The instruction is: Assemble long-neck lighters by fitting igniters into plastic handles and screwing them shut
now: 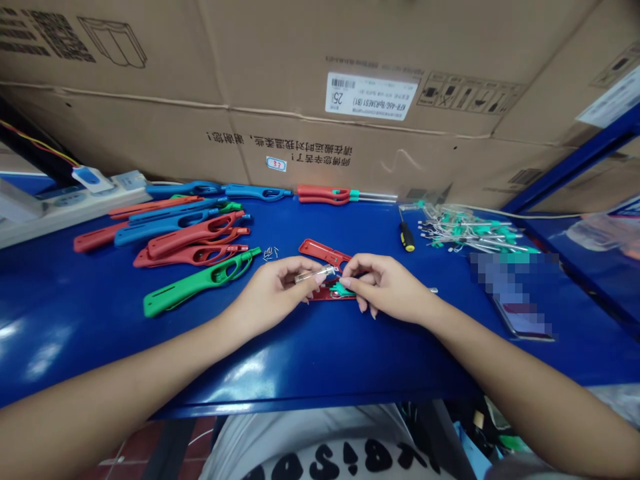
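I've got the clear tube [314, 274] pinched in the left hand [273, 288], by the lower red shell [320, 294] on the blue table [240, 367]. Right hand [389, 285] fingertips bunched at the green part [342, 289], can't tell if gripped; screwdriver [407, 236] farther right.

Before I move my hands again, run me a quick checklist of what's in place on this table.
1. Clear tube gripped: ok, between the left hand's thumb and fingers.
2. Green piece fully seated in the near red half: cannot tell, the right hand's fingers partly cover it.
3. Red halves closed together: not ok, the far red half lies apart, behind the hands.
4. Small screws close by: ok, in a loose pile beyond the left hand.
5. Screwdriver free to pick up: ok, nothing lies on it.
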{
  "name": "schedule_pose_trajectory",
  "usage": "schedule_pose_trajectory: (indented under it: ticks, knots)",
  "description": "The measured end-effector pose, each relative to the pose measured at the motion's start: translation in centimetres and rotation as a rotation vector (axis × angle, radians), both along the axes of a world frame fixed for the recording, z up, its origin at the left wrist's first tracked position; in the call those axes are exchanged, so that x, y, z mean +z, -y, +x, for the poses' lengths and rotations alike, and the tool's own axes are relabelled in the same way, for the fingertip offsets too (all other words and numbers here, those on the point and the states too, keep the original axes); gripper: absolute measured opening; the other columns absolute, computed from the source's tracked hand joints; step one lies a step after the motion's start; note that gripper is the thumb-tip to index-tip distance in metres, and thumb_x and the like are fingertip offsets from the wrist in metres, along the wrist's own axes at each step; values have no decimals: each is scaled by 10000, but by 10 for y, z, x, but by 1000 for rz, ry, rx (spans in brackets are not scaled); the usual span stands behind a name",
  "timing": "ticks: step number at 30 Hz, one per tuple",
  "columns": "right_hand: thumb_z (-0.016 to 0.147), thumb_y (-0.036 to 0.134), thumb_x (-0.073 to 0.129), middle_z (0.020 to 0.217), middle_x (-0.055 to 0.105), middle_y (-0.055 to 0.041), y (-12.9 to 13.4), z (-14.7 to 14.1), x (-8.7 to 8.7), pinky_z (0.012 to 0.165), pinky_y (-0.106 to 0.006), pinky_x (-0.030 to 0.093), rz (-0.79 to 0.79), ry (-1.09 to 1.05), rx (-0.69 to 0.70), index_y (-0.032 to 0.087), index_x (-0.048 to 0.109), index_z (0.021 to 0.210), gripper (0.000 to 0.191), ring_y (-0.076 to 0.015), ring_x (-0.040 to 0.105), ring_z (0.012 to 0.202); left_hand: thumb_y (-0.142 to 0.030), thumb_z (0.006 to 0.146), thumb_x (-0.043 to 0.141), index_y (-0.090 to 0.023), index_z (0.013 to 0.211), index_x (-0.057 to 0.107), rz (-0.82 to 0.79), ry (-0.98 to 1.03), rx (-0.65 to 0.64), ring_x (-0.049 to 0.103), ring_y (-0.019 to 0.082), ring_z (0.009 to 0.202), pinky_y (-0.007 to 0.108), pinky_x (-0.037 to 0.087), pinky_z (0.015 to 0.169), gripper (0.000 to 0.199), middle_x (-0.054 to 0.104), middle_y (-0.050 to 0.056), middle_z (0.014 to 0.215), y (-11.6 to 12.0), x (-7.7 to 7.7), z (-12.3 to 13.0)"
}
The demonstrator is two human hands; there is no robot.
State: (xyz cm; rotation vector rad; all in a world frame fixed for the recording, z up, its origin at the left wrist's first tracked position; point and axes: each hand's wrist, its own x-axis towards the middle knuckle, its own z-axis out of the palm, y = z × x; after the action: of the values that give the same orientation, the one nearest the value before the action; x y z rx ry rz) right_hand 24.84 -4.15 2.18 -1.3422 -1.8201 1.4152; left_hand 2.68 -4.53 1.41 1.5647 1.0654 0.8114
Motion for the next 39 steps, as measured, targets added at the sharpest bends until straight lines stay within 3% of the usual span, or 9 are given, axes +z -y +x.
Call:
schedule_pose_trajectory:
  ticks: [3,8,18,27,31,39]
  knots:
    - [897,324,644,549,604,44,-1,-1,-3,447,-207,509,-35,-86,-7,198,557,893,154,-108,590,470,-418,855,696,-155,993,706,-38,1,10,658,147,736,268,548,679,297,735,41,887,-1,1,0]
    - [885,357,664,531,574,56,-7,0,-9,428,-193,516,-18,-135,40,180,612,928,189,-88,554,450,-402,838,707,-151,992,705,-77,14,16,658,154,767,253,535,672,294,732,42,904,-2,3,-1]
    - [913,396,621,497,521,75,-10,5,-8,357,-185,446,24,-84,62,173,652,989,237,-77,487,376,-359,819,712,-151,979,734,-96,-4,14,681,166,779,258,523,676,263,771,64,946,-2,2,-1]
    - [890,361,648,655,550,43,-13,5,-11,405,-212,308,113,-200,77,150,666,890,212,-42,414,431,-356,812,716,-154,969,745,-106,-3,19,697,172,784,257,531,676,257,777,63,927,-3,2,-1]
    - [899,368,634,546,478,80,-13,4,-11,423,-224,274,83,-203,78,160,644,888,208,-53,368,414,-340,814,714,-164,964,747,-103,0,15,702,167,778,250,531,665,233,782,53,919,-2,4,0]
    - [890,419,630,576,480,67,-14,5,-12,486,-235,295,85,-186,67,168,637,895,251,-75,371,483,-361,799,730,-156,959,749,-114,-11,33,701,170,773,258,536,671,261,783,57,911,-2,5,0]
